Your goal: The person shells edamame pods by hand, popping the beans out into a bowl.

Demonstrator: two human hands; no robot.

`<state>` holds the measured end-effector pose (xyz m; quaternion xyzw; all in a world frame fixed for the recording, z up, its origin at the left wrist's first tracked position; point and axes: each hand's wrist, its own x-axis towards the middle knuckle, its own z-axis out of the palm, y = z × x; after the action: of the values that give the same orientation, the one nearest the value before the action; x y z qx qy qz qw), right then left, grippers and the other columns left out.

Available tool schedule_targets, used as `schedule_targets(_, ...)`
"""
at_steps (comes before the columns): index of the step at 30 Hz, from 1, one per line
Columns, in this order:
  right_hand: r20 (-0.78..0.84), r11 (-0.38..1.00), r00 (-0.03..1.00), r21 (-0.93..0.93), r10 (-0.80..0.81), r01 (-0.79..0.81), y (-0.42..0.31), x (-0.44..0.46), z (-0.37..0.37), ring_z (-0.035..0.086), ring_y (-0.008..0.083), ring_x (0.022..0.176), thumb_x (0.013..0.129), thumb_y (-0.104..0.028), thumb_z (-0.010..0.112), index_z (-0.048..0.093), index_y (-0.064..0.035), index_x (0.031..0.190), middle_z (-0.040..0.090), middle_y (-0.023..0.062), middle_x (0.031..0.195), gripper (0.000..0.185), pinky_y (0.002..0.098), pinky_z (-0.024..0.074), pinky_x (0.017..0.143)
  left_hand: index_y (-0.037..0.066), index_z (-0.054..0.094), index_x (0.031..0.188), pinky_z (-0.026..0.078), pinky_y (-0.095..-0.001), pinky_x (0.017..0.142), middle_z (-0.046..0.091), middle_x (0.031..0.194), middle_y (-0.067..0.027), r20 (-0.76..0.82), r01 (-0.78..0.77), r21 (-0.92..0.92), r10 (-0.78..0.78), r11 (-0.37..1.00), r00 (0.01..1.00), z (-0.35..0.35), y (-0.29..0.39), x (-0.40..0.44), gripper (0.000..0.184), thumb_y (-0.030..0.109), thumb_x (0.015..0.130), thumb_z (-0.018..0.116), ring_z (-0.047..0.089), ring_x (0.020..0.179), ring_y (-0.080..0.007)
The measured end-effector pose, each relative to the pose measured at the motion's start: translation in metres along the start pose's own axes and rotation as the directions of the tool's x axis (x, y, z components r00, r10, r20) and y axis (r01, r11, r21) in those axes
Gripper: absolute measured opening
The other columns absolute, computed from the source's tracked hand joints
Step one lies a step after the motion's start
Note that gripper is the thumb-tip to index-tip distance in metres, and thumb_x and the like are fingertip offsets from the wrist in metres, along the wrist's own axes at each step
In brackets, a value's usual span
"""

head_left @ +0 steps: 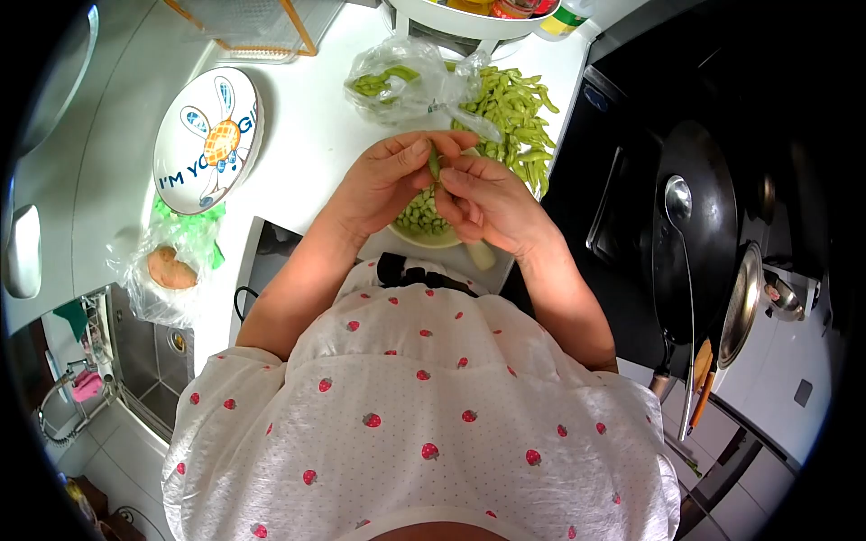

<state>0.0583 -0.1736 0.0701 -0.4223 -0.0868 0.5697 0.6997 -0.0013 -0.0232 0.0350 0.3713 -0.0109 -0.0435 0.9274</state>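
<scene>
Both hands meet over a light-coloured bowl (431, 242), pinching one green edamame pod (435, 163). My left hand (386, 178) has its thumb and fingers closed on the pod from the left. From the right, my right hand (494, 200) grips the same pod between thumb and fingers. Shelled green beans (417, 215) lie in the bowl, partly covered by the hands. Just beyond the right hand is a heap of edamame pods (514, 113) on the white counter. A clear plastic bag (433, 88) with more pods inside lies beside the heap.
A plate with a rabbit drawing (194, 117) stands on the left, above a plastic bag holding a brown, potato-like item (171, 269). The sink (149, 347) is at lower left. On the right are a black wok (695, 261), a ladle (678, 200) and a lid (741, 302).
</scene>
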Motion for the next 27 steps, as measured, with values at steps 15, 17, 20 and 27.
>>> schedule_targets(15, -0.048, -0.011, 0.729, -0.997, -0.683, -0.075, 0.046, 0.033, -0.008, 0.055, 0.0186, 0.049, 0.083, -0.015, 0.054, 0.057, -0.0017, 0.087, 0.056, 0.0091, 0.059, 0.014, 0.03, 0.0427, 0.048, 0.0, 0.058, 0.097, 0.041, -0.0269, 0.08, 0.056, 0.106, -0.0091, -0.456, 0.078, 0.351, 0.097, 0.933, 0.885, 0.003, -0.026, 0.001, 0.025, 0.021, 0.088, 0.049, 0.052, 0.091, -0.0142)
schedule_targets(17, -0.095, 0.055, 0.726, -0.995, -0.681, -0.079, 0.044, 0.033, -0.008, 0.057, 0.025, 0.054, 0.081, -0.014, 0.056, 0.057, -0.0017, 0.087, 0.058, 0.0122, 0.064, 0.014, 0.0324, 0.044, 0.05, -0.001, 0.057, 0.101, 0.04, -0.0276, 0.083, 0.056, 0.104, -0.0086, -0.42, 0.086, 0.247, 0.027, 0.965, 0.907, 0.002, -0.024, 0.003, 0.027, 0.021, 0.089, 0.048, 0.051, 0.093, -0.0144)
schedule_targets(20, -0.176, 0.259, 0.741, -0.966, -0.648, -0.003, 0.036, 0.027, -0.003, 0.058, 0.0306, 0.06, 0.079, -0.012, 0.059, 0.057, -0.0018, 0.09, 0.059, 0.015, 0.071, 0.015, 0.0336, 0.0451, 0.053, -0.001, 0.056, 0.103, 0.039, -0.0279, 0.084, 0.056, 0.104, -0.0082, -0.352, 0.045, 0.024, -0.033, 0.999, 0.935, 0.002, -0.019, 0.001, 0.028, 0.021, 0.09, 0.045, 0.051, 0.093, -0.0143)
schedule_targets(27, 0.017, 0.085, 0.689, -0.99, -0.725, 0.115, 0.029, 0.018, -0.003, 0.057, 0.0195, 0.055, 0.08, -0.01, 0.059, 0.056, -0.0011, 0.099, 0.061, 0.0124, 0.076, 0.021, 0.0273, 0.0457, 0.053, -0.001, 0.054, 0.104, 0.038, -0.0313, 0.088, 0.054, 0.111, -0.0099, -0.281, 0.035, -0.167, -0.082, 0.985, 0.956, 0.001, -0.017, -0.003, 0.032, 0.025, 0.092, 0.041, 0.051, 0.097, -0.0165)
